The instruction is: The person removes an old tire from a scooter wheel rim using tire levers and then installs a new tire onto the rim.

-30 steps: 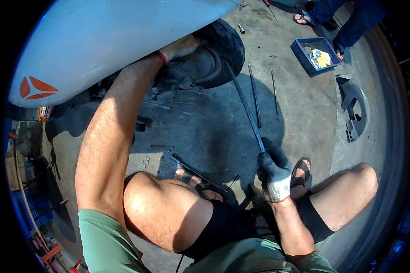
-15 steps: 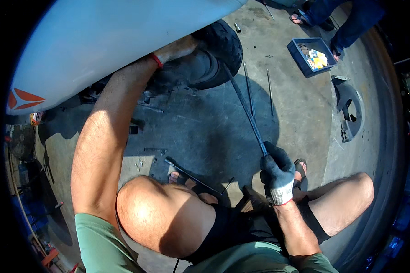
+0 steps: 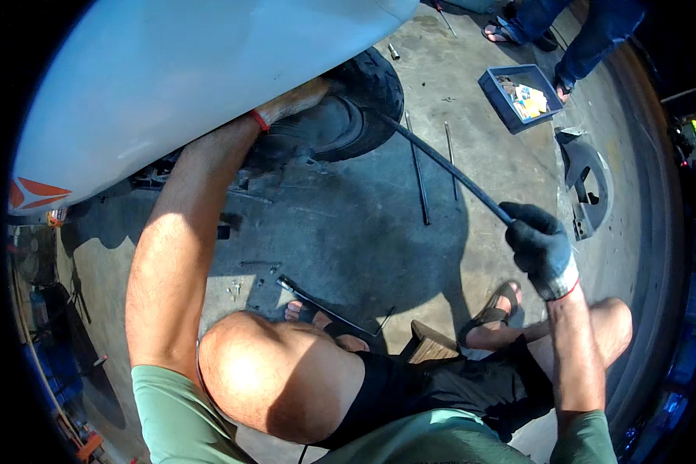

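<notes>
My right hand (image 3: 540, 247), in a dark grey glove with a white cuff, grips a long metal bar (image 3: 448, 166). The bar slants up and left, its far end at the inner edge of a black tire (image 3: 375, 124). My left hand (image 3: 298, 100), with a red-edged cuff, reaches onto the wheel just beneath a white body panel (image 3: 170, 62); its fingertips are hidden there. Two more thin metal bars (image 3: 418, 182) lie on the floor to the right of the wheel.
Another person's legs (image 3: 599, 39) stand at upper right by a blue-grey crate (image 3: 506, 108) of small packets. A cut metal guard (image 3: 595, 174) lies at right. Below are a wooden stool (image 3: 429, 344), a dark bar (image 3: 321, 305), small parts (image 3: 233, 290); clutter fills the left edge.
My right hand has swung the bar rightward and upward, so it lies at a flatter slant. My left hand stays at the wheel. My right leg and foot have shifted slightly.
</notes>
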{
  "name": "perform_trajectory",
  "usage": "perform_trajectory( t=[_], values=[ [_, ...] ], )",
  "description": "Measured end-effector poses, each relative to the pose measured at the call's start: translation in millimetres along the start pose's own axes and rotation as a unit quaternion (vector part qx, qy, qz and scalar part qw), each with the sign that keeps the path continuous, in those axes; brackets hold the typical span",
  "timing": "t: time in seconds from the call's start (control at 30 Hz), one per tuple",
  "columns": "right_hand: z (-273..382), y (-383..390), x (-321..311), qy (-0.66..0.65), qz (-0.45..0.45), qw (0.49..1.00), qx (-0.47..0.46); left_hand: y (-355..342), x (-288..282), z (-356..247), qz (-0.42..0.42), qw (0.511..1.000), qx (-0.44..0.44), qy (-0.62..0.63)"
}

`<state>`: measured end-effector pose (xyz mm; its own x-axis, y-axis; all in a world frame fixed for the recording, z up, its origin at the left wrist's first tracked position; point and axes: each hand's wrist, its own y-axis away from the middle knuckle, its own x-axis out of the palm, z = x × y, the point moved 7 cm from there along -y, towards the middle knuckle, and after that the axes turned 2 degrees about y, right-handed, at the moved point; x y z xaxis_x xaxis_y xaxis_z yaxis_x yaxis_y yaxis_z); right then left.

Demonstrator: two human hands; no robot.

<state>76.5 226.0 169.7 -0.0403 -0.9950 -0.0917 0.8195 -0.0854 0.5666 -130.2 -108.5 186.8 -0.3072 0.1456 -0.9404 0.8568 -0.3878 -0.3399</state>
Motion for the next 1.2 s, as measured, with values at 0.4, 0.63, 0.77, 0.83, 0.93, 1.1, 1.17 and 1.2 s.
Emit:
perform_trajectory(
  t=[0.4,0.63,0.77,0.83,0.93,1.1,1.17,1.2],
  values=[
    [-54.2,22.8,40.7,-0.033,-0.064,0.995,-0.075,-14.5,19.0,-21.4,0.018,1.000,0.006,0.018],
    [24.6,-14.8,-22.5,0.095,-0.016,0.995,-0.020,-12.6,19.1,-34.0,-0.066,0.994,0.081,0.023],
    [12.3,-10.7,-6.7,0.090,0.004,0.996,-0.028,-8.9,-17.2,-32.9,-0.032,0.999,0.035,-0.006],
    [-26.3,11.7,21.8,0.035,-0.028,0.998,-0.040,-7.5,-19.4,-34.4,-0.049,0.996,0.055,-0.044],
    [-76.2,29.6,57.8,-0.028,-0.090,0.993,-0.075,-18.9,-17.2,-45.9,-0.077,0.995,0.057,-0.032],
    [-81.6,29.8,78.8,-0.079,-0.072,0.993,-0.049,-12.7,-21.4,-32.3,-0.036,0.999,0.021,-0.027],
    [-78.9,29.8,79.1,-0.046,-0.070,0.993,-0.083,-8.3,-21.7,-33.3,-0.015,1.000,-0.013,-0.011],
    [-102.8,30.7,75.2,-0.084,-0.096,0.991,-0.029,-17.7,-5.1,-42.4,-0.034,0.999,0.002,0.017]
  ],
)
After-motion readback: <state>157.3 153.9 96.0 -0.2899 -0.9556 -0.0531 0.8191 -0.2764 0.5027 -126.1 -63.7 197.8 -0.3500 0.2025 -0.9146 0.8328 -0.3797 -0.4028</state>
